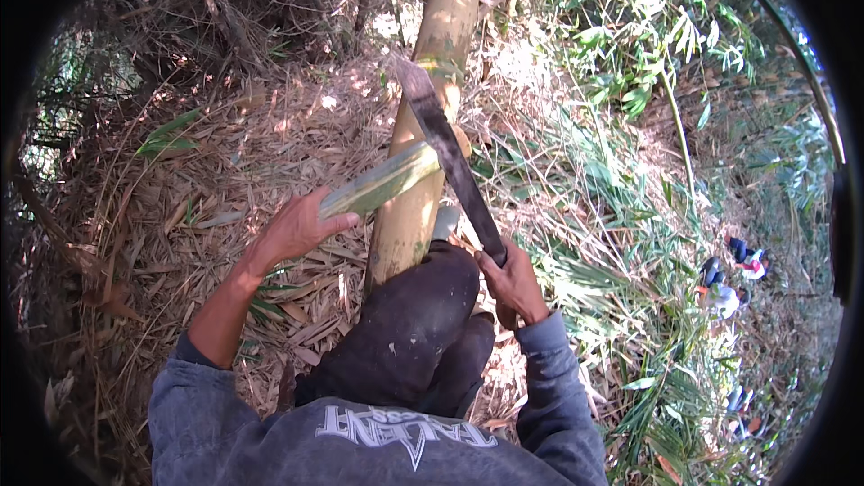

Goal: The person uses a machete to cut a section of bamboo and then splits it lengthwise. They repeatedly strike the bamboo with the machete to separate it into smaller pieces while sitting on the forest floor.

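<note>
My left hand (301,227) is closed around the near end of a flat green bamboo strip (382,182). The strip slants up to the right across a thick yellow bamboo pole (407,220). In my right hand (513,286) is the handle of a machete (454,153) with a dark blade. Its blade points up and to the left, crossing over the strip's far end and the pole; whether it touches the strip I cannot tell. The pole's near end meets my bent knee (432,292) in dark trousers.
Dry bamboo leaves (261,153) cover the ground. Brown brush (234,18) stands at the far left. Green leafy bamboo branches (630,45) lie at the far right, with cut foliage (576,252) beside my right arm. Several people (724,292) are small at the right edge.
</note>
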`<act>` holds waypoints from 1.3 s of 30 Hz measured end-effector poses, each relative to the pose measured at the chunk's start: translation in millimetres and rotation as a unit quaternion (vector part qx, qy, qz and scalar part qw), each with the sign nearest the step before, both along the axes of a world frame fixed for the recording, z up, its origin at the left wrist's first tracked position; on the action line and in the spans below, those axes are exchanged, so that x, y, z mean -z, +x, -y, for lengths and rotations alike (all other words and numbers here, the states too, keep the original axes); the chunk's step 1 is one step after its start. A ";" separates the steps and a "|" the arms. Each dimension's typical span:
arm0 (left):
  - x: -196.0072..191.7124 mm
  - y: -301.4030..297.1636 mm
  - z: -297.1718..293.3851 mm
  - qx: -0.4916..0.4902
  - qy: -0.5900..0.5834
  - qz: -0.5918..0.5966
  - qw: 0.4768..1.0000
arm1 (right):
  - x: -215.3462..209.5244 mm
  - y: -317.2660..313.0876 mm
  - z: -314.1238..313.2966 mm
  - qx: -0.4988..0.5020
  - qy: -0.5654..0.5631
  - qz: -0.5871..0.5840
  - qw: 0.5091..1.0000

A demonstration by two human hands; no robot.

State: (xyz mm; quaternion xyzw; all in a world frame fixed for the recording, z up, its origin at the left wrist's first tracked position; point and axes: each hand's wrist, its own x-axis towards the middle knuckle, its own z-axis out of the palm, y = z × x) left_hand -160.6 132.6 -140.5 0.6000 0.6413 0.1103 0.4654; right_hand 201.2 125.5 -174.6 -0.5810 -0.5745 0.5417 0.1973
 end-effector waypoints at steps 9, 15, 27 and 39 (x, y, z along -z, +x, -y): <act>-13.0 3.9 4.6 -0.009 -0.050 0.015 0.999 | -23.6 -12.7 15.4 0.012 0.075 0.064 0.995; -2.5 -2.2 6.9 -0.005 -0.033 0.013 0.999 | -50.5 -35.4 18.2 0.191 0.068 -0.099 0.974; -1.3 4.8 10.7 -0.025 0.016 0.004 1.000 | 1.0 -1.9 4.5 -0.004 0.034 0.057 0.998; -9.1 3.6 14.8 -0.050 -0.005 -0.006 0.999 | -29.7 -23.0 31.2 0.031 0.238 0.162 0.957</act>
